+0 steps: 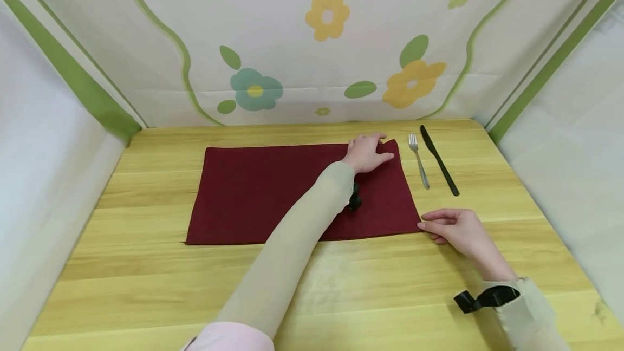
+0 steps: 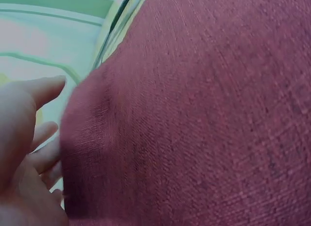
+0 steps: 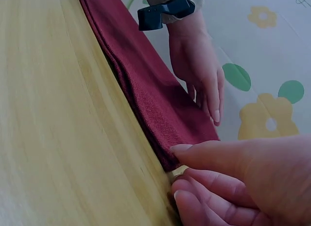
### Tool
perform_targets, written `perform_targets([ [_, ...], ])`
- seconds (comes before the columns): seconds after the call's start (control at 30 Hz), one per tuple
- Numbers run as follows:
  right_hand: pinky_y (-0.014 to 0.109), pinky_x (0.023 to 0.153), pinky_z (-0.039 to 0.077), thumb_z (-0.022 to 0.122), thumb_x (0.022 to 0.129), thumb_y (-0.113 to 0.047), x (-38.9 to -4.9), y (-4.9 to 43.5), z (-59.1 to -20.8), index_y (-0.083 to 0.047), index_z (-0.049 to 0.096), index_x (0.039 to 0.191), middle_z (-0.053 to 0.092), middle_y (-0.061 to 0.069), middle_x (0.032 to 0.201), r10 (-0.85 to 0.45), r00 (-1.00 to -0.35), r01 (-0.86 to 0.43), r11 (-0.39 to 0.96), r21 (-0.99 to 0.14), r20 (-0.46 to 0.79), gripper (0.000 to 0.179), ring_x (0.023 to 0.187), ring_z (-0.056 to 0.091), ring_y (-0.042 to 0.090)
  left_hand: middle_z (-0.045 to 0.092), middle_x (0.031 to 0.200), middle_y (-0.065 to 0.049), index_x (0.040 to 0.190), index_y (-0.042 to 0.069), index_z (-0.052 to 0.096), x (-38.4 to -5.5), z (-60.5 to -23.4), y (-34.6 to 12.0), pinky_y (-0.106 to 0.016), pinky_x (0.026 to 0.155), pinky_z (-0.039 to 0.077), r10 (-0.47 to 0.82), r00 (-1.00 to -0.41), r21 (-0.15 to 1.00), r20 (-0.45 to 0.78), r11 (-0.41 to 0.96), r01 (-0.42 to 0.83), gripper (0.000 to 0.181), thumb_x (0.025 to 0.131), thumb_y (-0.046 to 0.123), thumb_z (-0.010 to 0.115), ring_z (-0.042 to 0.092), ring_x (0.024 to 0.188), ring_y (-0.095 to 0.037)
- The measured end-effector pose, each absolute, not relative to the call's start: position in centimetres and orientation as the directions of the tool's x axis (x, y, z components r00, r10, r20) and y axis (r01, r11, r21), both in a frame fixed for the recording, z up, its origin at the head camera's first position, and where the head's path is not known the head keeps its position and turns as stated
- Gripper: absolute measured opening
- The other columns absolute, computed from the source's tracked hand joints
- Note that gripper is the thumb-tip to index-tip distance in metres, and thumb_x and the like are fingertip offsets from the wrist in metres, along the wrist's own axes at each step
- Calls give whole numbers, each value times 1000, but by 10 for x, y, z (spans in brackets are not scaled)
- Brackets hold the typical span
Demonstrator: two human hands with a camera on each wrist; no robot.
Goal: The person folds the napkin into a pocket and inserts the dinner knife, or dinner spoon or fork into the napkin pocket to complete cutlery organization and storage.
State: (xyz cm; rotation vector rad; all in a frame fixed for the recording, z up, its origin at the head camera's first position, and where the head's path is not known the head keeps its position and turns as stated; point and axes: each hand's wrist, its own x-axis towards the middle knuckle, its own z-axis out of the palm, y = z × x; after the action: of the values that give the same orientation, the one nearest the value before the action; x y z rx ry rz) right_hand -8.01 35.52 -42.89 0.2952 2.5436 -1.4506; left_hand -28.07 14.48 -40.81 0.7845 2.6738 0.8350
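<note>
While the right hand (image 1: 463,231) pinches the red cloth (image 1: 244,194), the left hand (image 1: 364,155), fingers apart, is at its far edge. Fork (image 1: 420,162) and knife (image 1: 440,162) lie alongside.

1. Cloth (image 1: 244,194) on table (image 1: 146,291), toward far edge.
2. Fork (image 1: 417,160) right of cloth, toward table's far right corner.
3. Knife (image 1: 440,162) just right of fork.
4. Left hand (image 1: 365,154) at cloth's far edge, near its right corner.
5. Right hand (image 1: 460,232) at cloth's near right corner.
6. Backdrop (image 1: 292,58) behind table's far edge.
</note>
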Motion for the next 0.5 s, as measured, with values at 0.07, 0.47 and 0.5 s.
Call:
perform_targets([
  [0.07,31,64,60,81,90,-28,-81,355,-428,9,70,119,76,12,94,77,-960,271,504,-820,-270,48,72,71,19,54,140,4,156,19,43,-281,-408,146,-37,115,24,559,-828,597,-43,679,428,58,105,46,54,42,135,-18],
  [0.47,30,60,59,81,90,-32,-81,350,-426,4,75,110,76,8,87,80,-964,253,563,-787,-253,42,69,69,19,64,123,11,130,25,64,-282,-397,149,-41,107,26,556,-831,721,28,564,402,26,106,31,58,56,114,-4],
  [0.5,30,60,59,81,90,-32,-81,349,-426,4,75,110,76,8,86,81,-964,253,567,-784,-253,42,68,68,19,65,122,11,130,25,64,-283,-395,149,-40,105,27,558,-829,724,43,554,411,26,105,30,59,57,113,-4],
])
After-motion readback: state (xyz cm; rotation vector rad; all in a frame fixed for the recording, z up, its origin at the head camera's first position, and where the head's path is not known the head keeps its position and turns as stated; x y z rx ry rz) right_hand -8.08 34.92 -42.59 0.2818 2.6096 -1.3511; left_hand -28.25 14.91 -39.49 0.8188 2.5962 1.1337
